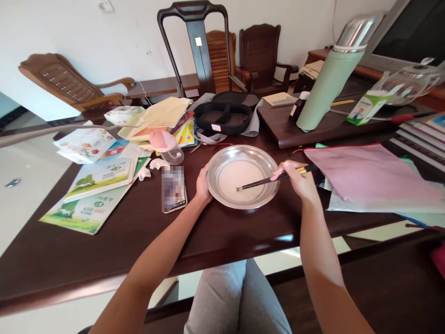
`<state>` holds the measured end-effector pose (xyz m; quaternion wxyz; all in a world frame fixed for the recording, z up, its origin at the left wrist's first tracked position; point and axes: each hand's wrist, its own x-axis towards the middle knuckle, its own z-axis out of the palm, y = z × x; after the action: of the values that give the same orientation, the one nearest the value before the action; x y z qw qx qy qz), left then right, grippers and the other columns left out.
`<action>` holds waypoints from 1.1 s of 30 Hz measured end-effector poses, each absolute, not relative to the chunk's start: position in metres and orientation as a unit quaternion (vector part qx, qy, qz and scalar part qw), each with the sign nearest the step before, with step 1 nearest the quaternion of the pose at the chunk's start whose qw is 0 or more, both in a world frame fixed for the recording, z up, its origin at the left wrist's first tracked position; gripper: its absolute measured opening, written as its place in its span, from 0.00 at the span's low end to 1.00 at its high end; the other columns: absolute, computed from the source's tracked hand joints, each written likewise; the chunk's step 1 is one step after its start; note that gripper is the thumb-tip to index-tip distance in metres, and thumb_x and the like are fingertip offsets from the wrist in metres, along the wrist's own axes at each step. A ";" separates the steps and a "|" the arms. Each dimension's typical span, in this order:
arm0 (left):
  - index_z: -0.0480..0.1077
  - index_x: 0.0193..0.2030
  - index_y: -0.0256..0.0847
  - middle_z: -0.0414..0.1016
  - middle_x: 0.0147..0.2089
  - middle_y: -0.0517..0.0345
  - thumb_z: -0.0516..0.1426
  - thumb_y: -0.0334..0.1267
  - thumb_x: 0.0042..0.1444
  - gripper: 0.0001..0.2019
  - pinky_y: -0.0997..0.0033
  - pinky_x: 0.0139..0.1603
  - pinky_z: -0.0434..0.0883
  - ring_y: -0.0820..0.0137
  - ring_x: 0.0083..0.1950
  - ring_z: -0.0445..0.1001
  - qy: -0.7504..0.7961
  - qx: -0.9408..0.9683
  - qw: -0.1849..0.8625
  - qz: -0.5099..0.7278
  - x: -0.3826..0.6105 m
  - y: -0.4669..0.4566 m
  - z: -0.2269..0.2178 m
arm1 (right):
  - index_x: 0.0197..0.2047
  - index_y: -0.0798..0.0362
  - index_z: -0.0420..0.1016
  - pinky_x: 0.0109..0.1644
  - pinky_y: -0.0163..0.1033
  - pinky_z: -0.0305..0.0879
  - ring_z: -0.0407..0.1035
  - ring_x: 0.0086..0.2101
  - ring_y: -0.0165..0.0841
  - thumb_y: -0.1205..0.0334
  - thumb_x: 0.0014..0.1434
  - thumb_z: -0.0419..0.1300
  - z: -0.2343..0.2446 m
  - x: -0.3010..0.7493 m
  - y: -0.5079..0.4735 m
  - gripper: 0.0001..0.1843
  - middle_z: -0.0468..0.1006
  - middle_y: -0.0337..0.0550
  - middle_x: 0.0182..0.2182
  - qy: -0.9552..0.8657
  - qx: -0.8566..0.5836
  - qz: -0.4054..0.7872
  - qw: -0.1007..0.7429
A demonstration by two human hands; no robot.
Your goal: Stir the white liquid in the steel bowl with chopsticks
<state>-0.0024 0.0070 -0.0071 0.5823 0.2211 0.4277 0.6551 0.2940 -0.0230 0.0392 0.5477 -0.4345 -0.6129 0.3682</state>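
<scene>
Books and a phone lie pushed to the left. The left hand clasps the dish by its left rim, I'd say to steady it. The dish sits mid-table near the front edge (white liquid inside). The right hand is closed on chopsticks, their tips in the liquid. The dark wooden table is cluttered, and chairs stand along the white wall.

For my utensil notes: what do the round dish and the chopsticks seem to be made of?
The round dish looks like polished metal, probably stainless steel: silver, with reflections on its rim. The chopsticks look dark, perhaps lacquered wood or plastic, gold-coloured near the right hand.
</scene>
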 end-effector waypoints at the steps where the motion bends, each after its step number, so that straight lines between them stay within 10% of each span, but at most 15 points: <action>1: 0.80 0.34 0.45 0.89 0.39 0.57 0.74 0.52 0.48 0.16 0.57 0.61 0.82 0.52 0.54 0.88 0.429 0.220 0.582 0.654 -0.003 0.007 -0.007 | 0.27 0.45 0.87 0.46 0.50 0.84 0.88 0.36 0.47 0.21 0.66 0.67 0.042 0.292 -0.025 0.36 0.90 0.46 0.27 -0.632 -0.432 0.375 0.522; 11: 0.80 0.34 0.45 0.87 0.36 0.57 0.74 0.52 0.50 0.15 0.57 0.58 0.82 0.52 0.52 0.88 0.439 0.212 0.582 0.651 -0.001 0.005 -0.002 | 0.25 0.42 0.85 0.45 0.55 0.84 0.86 0.33 0.49 0.20 0.66 0.65 0.041 0.298 -0.021 0.37 0.86 0.46 0.23 -0.576 -0.462 0.319 0.594; 18: 0.79 0.35 0.45 0.87 0.36 0.57 0.74 0.52 0.49 0.16 0.57 0.59 0.82 0.51 0.54 0.88 0.446 0.218 0.576 0.650 -0.001 0.005 -0.003 | 0.31 0.44 0.90 0.50 0.50 0.83 0.88 0.40 0.47 0.23 0.68 0.66 0.050 0.290 -0.027 0.34 0.93 0.45 0.34 -0.670 -0.424 0.371 0.482; 25: 0.80 0.35 0.44 0.87 0.36 0.57 0.73 0.51 0.51 0.14 0.57 0.60 0.83 0.52 0.53 0.88 0.451 0.203 0.580 0.648 -0.001 0.005 -0.002 | 0.25 0.44 0.85 0.45 0.54 0.83 0.83 0.30 0.47 0.22 0.67 0.66 0.038 0.299 -0.021 0.36 0.84 0.44 0.21 -0.558 -0.452 0.326 0.614; 33: 0.79 0.34 0.45 0.87 0.37 0.58 0.73 0.51 0.51 0.14 0.57 0.59 0.83 0.53 0.51 0.88 0.443 0.215 0.578 0.651 0.000 0.005 -0.002 | 0.32 0.44 0.90 0.54 0.51 0.84 0.89 0.43 0.48 0.22 0.67 0.67 0.048 0.290 -0.024 0.33 0.93 0.45 0.34 -0.656 -0.437 0.354 0.504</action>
<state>-0.0004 0.0049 -0.0020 0.5779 0.2149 0.4431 0.6508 0.2897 -0.0245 0.0482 0.5045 -0.4365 -0.6556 0.3538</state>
